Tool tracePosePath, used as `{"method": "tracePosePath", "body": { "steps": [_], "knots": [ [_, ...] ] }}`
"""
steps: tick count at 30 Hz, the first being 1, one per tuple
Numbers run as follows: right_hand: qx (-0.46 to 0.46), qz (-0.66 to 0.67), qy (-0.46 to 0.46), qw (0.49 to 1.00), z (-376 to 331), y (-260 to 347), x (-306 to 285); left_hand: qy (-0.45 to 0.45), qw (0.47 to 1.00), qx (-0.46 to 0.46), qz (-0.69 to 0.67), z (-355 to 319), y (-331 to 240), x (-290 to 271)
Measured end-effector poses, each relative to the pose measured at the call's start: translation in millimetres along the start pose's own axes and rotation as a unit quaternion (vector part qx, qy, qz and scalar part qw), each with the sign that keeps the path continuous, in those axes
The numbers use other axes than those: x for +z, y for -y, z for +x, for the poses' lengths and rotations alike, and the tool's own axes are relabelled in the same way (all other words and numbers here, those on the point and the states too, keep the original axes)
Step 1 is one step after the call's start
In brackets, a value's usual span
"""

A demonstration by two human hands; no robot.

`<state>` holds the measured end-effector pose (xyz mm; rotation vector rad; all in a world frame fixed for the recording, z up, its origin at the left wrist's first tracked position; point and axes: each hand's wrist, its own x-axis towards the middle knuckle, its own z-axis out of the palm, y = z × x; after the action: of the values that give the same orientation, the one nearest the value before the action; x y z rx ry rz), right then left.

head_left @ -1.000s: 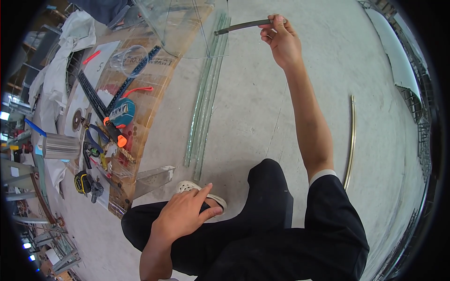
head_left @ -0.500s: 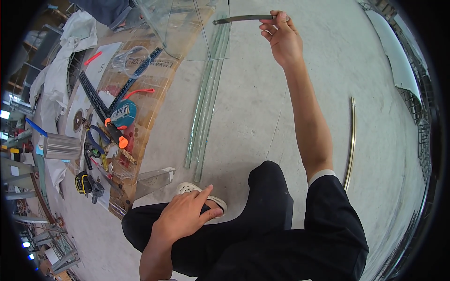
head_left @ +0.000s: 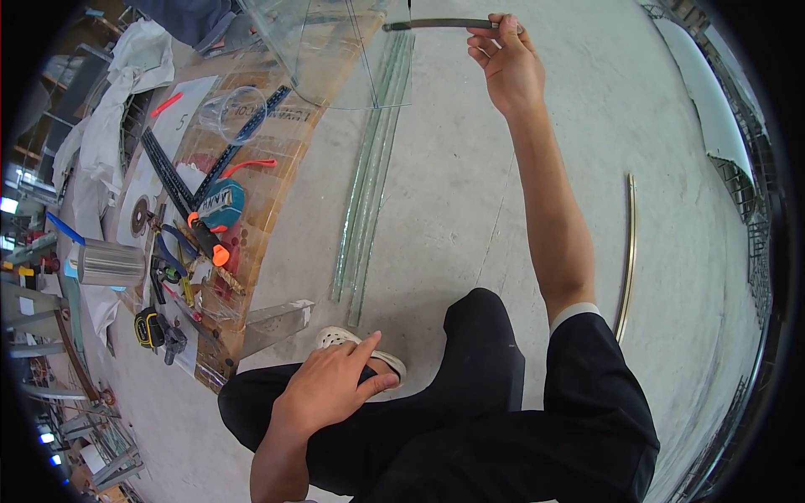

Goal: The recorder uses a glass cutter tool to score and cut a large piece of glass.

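Note:
My right hand [head_left: 511, 59] is raised at the far end of my stretched arm, fingers closed round one end of a slim dark rod-like tool [head_left: 444, 24]. The tool lies almost level, its small rounded head pointing left, in front of or against the right edge of a clear glass pane [head_left: 335, 59]; whether it touches I cannot tell. Lines run down the pane, which juts past the workbench. My left hand [head_left: 327, 381] rests open on my left thigh, fingers spread, holding nothing.
The workbench [head_left: 272, 180] at left carries a teal tape measure [head_left: 222, 205], blue-handled pliers [head_left: 176, 239], black perforated strips [head_left: 243, 134] and a metal mug [head_left: 111, 263]. Long glass strips [head_left: 369, 176] lie on the floor; a brass-coloured bar [head_left: 629, 251] lies at right.
My right hand has shifted slightly up and to the right. The tool's head end has risen, so it lies more level. My left hand has stayed still.

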<state>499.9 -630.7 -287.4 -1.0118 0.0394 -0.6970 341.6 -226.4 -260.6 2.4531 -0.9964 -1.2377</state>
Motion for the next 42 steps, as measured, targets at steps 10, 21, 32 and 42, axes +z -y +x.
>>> {"method": "tracePosePath", "body": {
  "steps": [10,21,32,42],
  "knots": [
    [-0.005,0.034,0.047,0.998,10,0,-5,-0.003,1.0,0.005,0.004,1,0,2],
    [-0.01,0.06,0.068,0.996,16,0,6,-0.008,1.0,0.007,0.001,-2,1,2],
    [-0.018,0.035,0.083,0.996,18,11,8,-0.005,1.0,0.014,-0.002,-10,-1,0],
    [-0.011,0.044,0.071,0.996,16,18,9,-0.013,1.0,0.021,-0.004,-12,2,1]
  ]
}}
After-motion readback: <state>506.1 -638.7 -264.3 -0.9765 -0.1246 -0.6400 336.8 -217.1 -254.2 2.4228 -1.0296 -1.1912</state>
